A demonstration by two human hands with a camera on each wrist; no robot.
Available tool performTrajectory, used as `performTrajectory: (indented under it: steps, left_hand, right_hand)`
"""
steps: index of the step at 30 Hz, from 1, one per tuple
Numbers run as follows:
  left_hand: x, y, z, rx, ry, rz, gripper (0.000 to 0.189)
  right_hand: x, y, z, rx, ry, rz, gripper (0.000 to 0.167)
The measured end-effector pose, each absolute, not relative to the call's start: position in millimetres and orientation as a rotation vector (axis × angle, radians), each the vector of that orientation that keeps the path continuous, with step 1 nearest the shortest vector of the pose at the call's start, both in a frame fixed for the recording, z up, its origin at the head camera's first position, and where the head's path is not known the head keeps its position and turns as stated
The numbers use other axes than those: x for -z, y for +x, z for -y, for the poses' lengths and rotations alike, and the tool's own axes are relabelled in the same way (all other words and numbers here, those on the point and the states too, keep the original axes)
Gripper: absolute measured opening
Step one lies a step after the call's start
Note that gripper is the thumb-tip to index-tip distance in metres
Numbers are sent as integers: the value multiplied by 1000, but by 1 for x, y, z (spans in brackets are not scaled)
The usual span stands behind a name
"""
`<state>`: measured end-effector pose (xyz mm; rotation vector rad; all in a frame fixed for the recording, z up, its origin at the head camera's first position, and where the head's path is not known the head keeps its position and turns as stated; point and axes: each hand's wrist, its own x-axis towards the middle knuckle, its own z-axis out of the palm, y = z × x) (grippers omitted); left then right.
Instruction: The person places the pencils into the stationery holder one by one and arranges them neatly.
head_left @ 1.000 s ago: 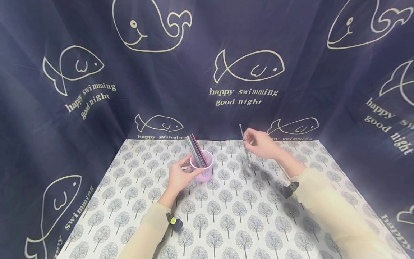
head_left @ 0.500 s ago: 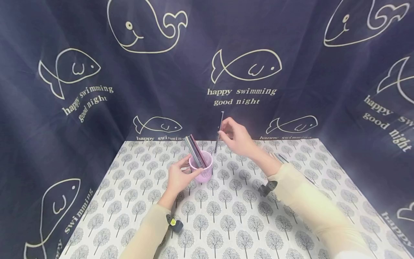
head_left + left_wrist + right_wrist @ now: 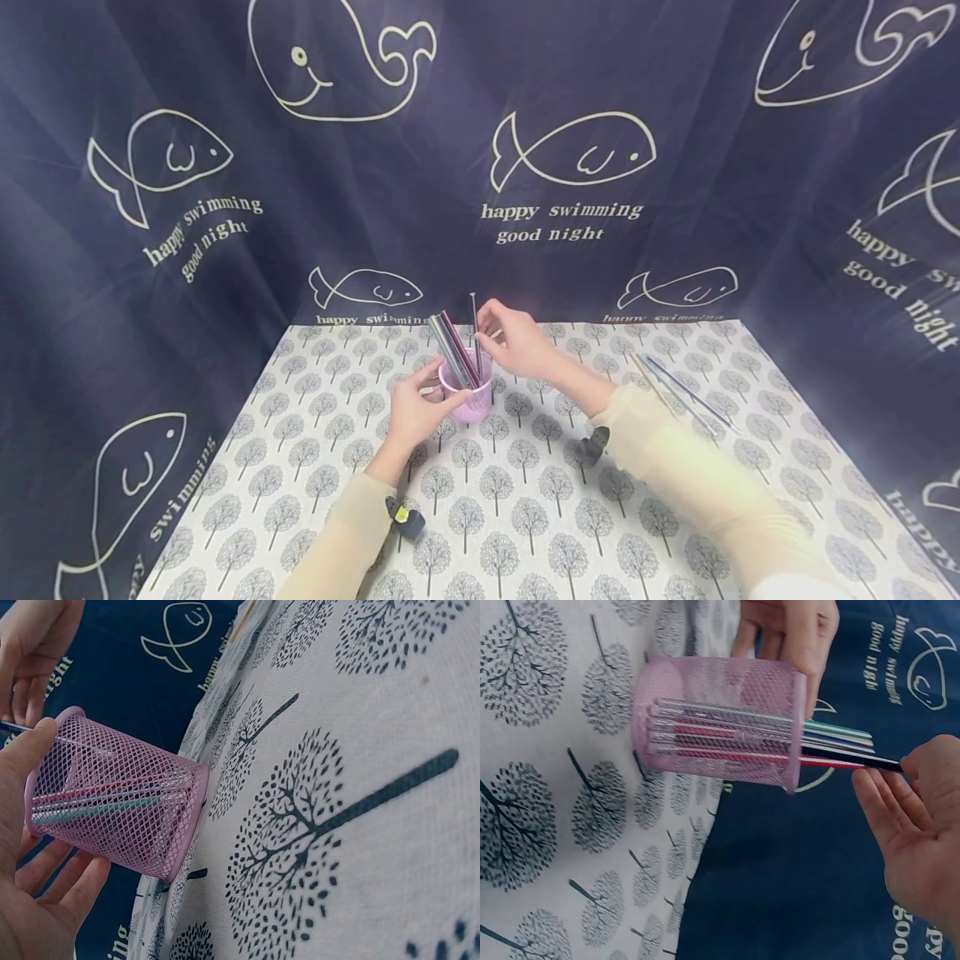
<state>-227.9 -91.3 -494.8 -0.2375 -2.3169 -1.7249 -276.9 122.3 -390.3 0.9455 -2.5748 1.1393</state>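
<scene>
A pink mesh pen holder (image 3: 474,408) stands upright on the tablecloth, with several thin coloured sticks (image 3: 453,350) leaning left in it. My left hand (image 3: 420,404) holds it from the left, the thumb near the rim and the fingers round the far side. Above the opening, my right hand (image 3: 517,337) pinches a thin dark stick (image 3: 476,321) between thumb and fingers. In the right wrist view, this dark stick (image 3: 885,762) reaches into the pen holder (image 3: 720,675) beside red, white and green ones. The mesh in the left wrist view shows red and green sticks (image 3: 105,806) inside.
Several thin sticks (image 3: 686,393) lie together on the table to the right, beyond my right forearm. The tablecloth (image 3: 525,500) has a tree print. A dark blue fish-patterned curtain (image 3: 450,167) stands behind the table and at both sides.
My right hand has moved left with the dark stick, from the right side of the table up and then down to the pen holder's opening. The left hand has stayed on the pen holder.
</scene>
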Motion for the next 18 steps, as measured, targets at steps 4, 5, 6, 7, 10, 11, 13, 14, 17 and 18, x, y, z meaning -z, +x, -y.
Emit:
performTrajectory:
  steps: [4,5,6,7,10,11,13,14,17,18]
  left_hand:
    - [494,-228,91,1733,-236,2309,76]
    - [494,-228,91,1734,-235,2309,76]
    - [494,-228,91,1737,-236,2308,76]
    - [495,-228,91,1734,-235,2310,76]
    - [495,-228,90,1725,-235,2315,76]
    - [495,-228,90,1721,-235,2316,76]
    - [494,-228,90,1715,-235,2316,76]
    - [494,-229,90,1716,-235,2313,76]
    - [495,-229,90,1729,-245,2301,76]
    - [495,-229,90,1729,-246,2300,76]
  right_hand:
    - [399,-278,-118,-1065,967,2660,14]
    - [401,-279,-117,-1051,973,2676,14]
    - [404,-279,-117,-1033,978,2691,14]
    - [407,-280,-116,-1018,984,2702,14]
    - [411,-280,-113,-965,1000,2719,14]
    - [412,-280,-111,-939,1000,2725,14]
    - [412,-279,-109,-896,998,2734,14]
    - [411,-279,-107,-871,993,2739,14]
    - [412,-280,-104,-824,973,2743,15]
    - [413,-280,-102,-808,963,2745,15]
